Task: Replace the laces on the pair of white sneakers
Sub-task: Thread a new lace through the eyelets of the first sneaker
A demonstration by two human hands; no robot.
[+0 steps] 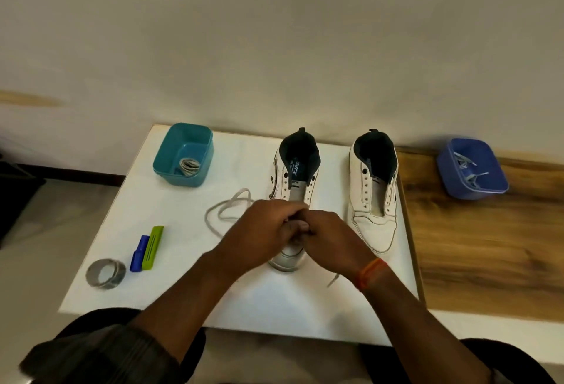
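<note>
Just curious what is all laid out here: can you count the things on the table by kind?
White sneakers: 2
Plastic tubs: 2, teal and blue
Loose lace: 1
Tape roll: 1
Blue and green tool: 1
Total: 7

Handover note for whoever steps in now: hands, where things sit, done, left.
Left hand and right hand meet over the left sneaker, fingers curled at its lower eyelets; exact grip hidden.
Lace loops on the white board left of that shoe; one tip lies by the right wrist.
Right sneaker has bare eyelets.
Teal tub holds a folded lace; blue tub holds laces.
Left: both shoes.
</note>
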